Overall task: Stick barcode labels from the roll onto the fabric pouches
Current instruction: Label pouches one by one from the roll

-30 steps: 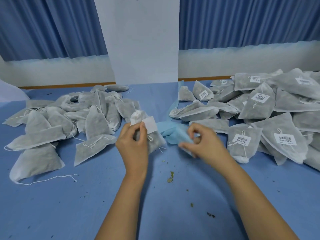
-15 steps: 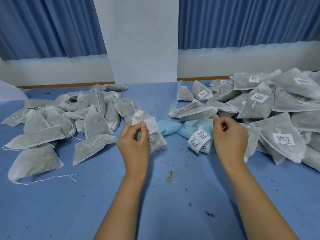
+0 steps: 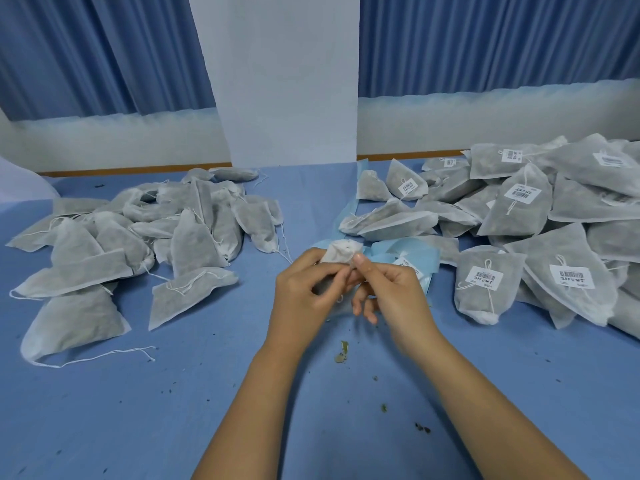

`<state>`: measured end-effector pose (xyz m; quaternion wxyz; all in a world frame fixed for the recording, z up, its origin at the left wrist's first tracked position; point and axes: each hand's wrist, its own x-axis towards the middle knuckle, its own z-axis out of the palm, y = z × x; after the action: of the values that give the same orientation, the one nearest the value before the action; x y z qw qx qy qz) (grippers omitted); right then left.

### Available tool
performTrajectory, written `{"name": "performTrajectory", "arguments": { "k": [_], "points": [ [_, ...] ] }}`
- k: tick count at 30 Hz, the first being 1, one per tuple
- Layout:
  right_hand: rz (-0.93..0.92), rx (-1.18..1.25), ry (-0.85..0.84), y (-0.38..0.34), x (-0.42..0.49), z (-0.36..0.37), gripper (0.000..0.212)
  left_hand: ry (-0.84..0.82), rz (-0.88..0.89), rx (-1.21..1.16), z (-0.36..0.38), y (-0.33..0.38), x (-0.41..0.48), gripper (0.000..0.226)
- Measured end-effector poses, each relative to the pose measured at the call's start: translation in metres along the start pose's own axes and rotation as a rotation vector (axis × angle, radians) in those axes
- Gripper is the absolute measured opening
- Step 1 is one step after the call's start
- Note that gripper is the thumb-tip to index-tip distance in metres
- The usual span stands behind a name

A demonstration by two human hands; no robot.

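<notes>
My left hand [image 3: 304,289] grips a grey fabric pouch [image 3: 341,251] at the table's middle; only the pouch's bunched top shows above my fingers. My right hand [image 3: 391,296] has come against it, thumb and forefinger pinching at the pouch's top edge; whether a label sits between them is hidden. The label roll [image 3: 410,266], on light blue backing, lies just behind my right hand. A pile of unlabelled pouches [image 3: 145,244] lies to the left. A pile of pouches with barcode labels [image 3: 540,230] lies to the right.
The blue table cloth [image 3: 173,410] carries small dried-leaf crumbs [image 3: 341,353] near my wrists. A white pillar [image 3: 287,81] and blue curtains stand behind the table. A loose drawstring [image 3: 104,356] trails from the nearest left pouch.
My right hand moved left from beside the label roll to the pouch held in my left hand. The white label seen against the pouch earlier is now hidden by my fingers.
</notes>
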<state>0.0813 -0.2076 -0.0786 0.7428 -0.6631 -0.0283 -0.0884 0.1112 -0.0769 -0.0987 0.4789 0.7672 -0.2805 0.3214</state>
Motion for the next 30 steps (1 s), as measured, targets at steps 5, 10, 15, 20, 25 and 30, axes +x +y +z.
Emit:
{"name": "performTrajectory", "arguments": {
  "k": [5, 10, 15, 20, 25, 30],
  "points": [
    [0.039, -0.043, 0.032, 0.003, 0.002, -0.004, 0.035, -0.087, -0.125, -0.109, -0.003, 0.003, 0.003, 0.01],
    [0.028, -0.169, 0.184, -0.003, 0.008, -0.019, 0.038, 0.078, -0.493, -0.29, -0.01, 0.0, 0.009, 0.025],
    [-0.291, -0.225, -0.091, -0.014, -0.004, -0.02, 0.03, 0.012, -0.517, -0.283, -0.01, 0.001, 0.011, 0.041],
    [-0.26, -0.191, -0.39, -0.014, -0.009, -0.012, 0.019, -0.151, -0.443, -0.34, -0.006, 0.003, 0.009, 0.052],
    [-0.238, -0.201, -0.4, -0.011, -0.006, -0.016, 0.021, -0.235, -0.415, -0.363, -0.005, 0.007, 0.008, 0.043],
    [-0.38, -0.247, -0.469, -0.015, -0.005, -0.013, 0.021, -0.265, -0.414, -0.36, -0.005, 0.01, 0.006, 0.042]
  ]
}}
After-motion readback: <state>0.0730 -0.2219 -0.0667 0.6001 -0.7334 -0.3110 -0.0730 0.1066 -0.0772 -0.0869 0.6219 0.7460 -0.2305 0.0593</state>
